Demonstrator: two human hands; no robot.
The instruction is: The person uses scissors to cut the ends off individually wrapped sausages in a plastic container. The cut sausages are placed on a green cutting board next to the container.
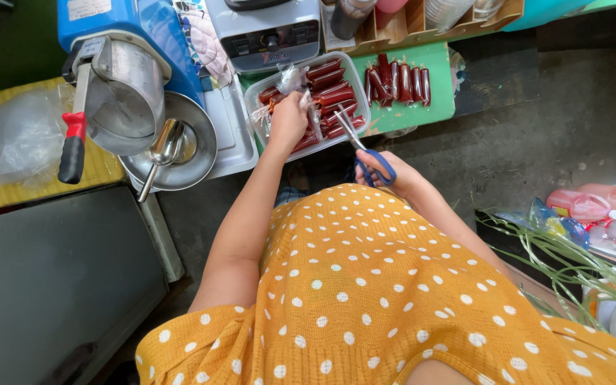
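**Red sausages, clear wrap, blue scissors**

Steel round bowl (201, 153) with a metal scoop (164, 148) stands at left. Beside it, the left hand (288, 121) has its fingers closed on crinkled clear plastic wrapping (288, 80) over the clear rectangular plastic tub (356, 82) of dark red sausages (329, 93). The right hand (392, 175) grips blue-handled metal scissors (361, 146), blades parted at the tub's near edge.

Head-worn view, steeply downward, close.
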